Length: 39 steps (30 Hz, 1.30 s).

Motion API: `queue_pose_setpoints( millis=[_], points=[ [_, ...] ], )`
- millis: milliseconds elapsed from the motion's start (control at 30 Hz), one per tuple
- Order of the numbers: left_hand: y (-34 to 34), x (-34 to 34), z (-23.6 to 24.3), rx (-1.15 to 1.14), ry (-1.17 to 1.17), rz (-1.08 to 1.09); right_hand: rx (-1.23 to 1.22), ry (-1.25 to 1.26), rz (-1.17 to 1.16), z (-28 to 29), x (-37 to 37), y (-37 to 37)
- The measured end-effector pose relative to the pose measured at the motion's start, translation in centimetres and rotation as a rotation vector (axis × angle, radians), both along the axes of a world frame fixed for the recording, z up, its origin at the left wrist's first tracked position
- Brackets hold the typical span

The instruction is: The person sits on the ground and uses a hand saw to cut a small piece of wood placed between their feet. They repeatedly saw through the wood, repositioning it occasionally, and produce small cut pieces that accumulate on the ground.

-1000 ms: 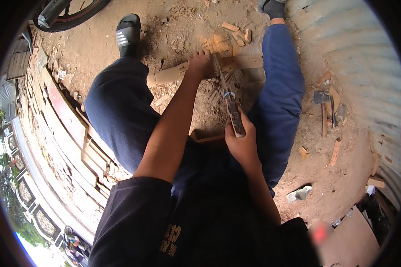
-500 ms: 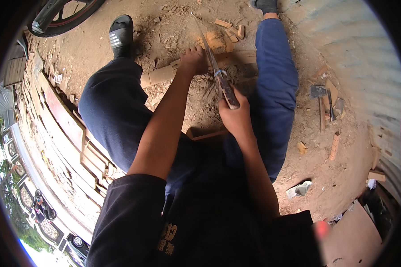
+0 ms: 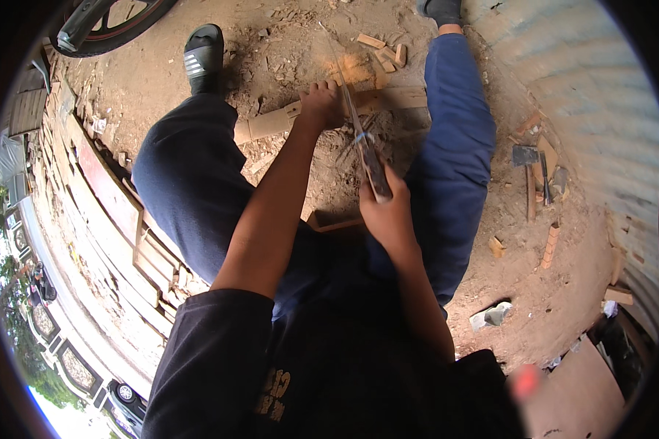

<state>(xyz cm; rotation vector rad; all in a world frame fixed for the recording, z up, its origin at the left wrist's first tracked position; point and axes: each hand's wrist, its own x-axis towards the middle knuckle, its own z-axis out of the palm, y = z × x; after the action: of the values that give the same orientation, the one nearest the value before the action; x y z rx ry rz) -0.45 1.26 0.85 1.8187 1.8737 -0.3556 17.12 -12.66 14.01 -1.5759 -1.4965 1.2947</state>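
Sawing seems the step: right hand [image 3: 386, 208] clamped round the handsaw [image 3: 371, 162], wooden board [image 3: 269, 124] beneath the left hand [image 3: 322, 107], whose finger closure I cannot tell; another stroke calls for steady bracing.

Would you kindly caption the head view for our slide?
Saw in the right hand's grip, blade across a wooden plank under the left hand.
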Motion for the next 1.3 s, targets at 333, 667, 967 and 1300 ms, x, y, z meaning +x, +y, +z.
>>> queue_pose_setpoints(
  millis=[333,667,967,1300],
  points=[
    [0.2,-0.2,-0.1,-0.032,-0.031,0.019,-0.048,-0.044,-0.014,-0.5,-1.0,1.3],
    [1.0,-0.5,-0.4,-0.004,-0.010,0.014,-0.088,-0.023,0.012,-1.2,-1.1,2.6],
    [0.8,-0.5,-0.7,-0.022,-0.034,0.020,-0.001,-0.046,0.034,-0.1,-0.8,1.9],
    [0.1,-0.7,-2.1,0.145,-0.040,0.007,-0.046,0.012,-0.033,-0.7,0.5,-0.9]
  ],
)
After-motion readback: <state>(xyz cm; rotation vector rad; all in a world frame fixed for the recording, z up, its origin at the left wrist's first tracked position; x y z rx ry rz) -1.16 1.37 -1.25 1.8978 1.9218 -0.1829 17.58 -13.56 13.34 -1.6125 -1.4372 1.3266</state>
